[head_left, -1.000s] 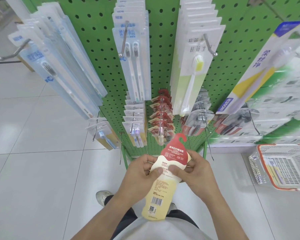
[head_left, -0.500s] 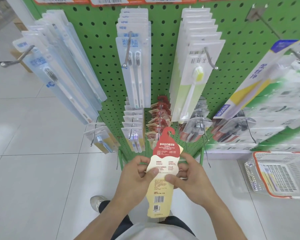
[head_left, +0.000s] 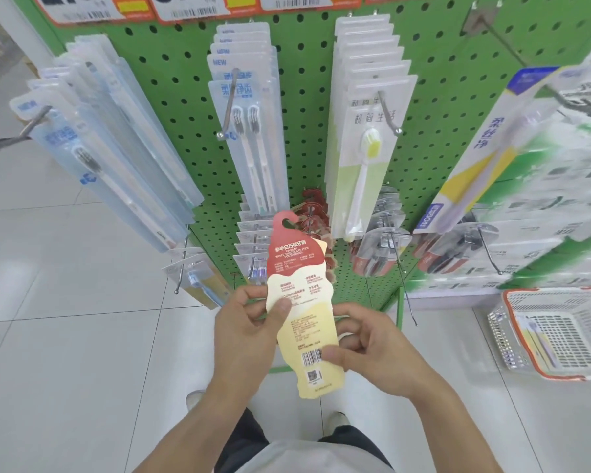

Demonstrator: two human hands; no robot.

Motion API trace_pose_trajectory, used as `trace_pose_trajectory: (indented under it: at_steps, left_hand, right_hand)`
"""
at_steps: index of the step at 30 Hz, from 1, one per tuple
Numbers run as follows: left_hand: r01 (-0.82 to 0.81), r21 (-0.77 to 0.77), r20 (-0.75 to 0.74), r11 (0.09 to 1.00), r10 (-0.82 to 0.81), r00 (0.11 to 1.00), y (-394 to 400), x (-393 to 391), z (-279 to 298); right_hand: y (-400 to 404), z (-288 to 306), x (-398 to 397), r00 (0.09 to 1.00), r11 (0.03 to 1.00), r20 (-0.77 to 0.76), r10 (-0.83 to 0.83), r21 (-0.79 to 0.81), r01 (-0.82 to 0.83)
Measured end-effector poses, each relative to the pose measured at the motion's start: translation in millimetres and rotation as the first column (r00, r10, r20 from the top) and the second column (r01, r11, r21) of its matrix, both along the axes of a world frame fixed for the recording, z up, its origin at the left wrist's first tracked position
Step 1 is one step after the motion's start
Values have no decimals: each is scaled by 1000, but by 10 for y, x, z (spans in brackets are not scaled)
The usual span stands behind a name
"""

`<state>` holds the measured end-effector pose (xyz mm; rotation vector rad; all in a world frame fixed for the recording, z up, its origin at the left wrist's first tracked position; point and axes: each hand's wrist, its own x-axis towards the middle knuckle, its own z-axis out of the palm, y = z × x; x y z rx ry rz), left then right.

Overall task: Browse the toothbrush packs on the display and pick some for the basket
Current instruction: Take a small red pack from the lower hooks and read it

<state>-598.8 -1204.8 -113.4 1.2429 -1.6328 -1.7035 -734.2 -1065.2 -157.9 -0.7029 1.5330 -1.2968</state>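
Observation:
I hold a red and cream toothbrush pack upright in front of me, its printed back with barcode facing me. My left hand pinches its left edge near the middle. My right hand grips its lower right edge, thumb beside the barcode. More red packs of the same kind hang on a low hook behind it. A white basket with an orange rim sits on the floor at the right, with a toothbrush pack or two inside.
The green pegboard display carries blue twin-brush packs, yellow-brush packs, clear packs at the left and boxed packs at the right. Metal hooks stick out toward me. White tiled floor lies at the left.
The pack has risen and come closer to the display. My right hand has slid down from the pack's middle to its lower edge by the barcode. My view has tilted up.

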Motion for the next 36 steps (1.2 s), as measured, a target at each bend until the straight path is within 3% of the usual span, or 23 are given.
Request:
trace_pose_trajectory:
  at_steps: [6,12,17,21,24,27,30,32,34,36]
  left_hand:
    - [-53,47,-17,997,54,998,-25,23,22]
    - [-7,68,-15,998,8,1000,4,61,6]
    - [172,-199,198,965,-132,971,-20,113,-36]
    - [342,-507,379,791,-152,913,46,156,96]
    - [347,-510,394,787,-145,907,107,142,231]
    - [267,-428,335,863,-123,934,108,150,300]
    - [161,-365,208,917,-89,974,91,154,363]
    - [96,-328,130,940,-56,990,106,143,423]
    - [50,-345,89,937,-20,996,113,140,448]
    - [36,-366,85,930,-5,996,97,154,413]
  right_hand:
    - [49,23,-6,995,996,59,82,-28,-81]
    - [108,45,-69,981,983,65,181,-38,-178]
    - [93,73,-34,982,987,-104,157,41,-154]
    - [17,88,67,988,993,-108,111,-24,-114]
    - [-29,87,169,980,992,-194,47,-103,-68]
    - [-70,35,283,906,989,-422,-39,-147,-26]
    - [-108,-158,464,645,981,-751,-141,-193,-10]
    - [-104,-297,584,539,978,-821,-188,-208,24]
    - [-87,-378,660,537,971,-812,-228,-233,59]
    - [-64,-388,687,605,973,-765,-221,-214,85]
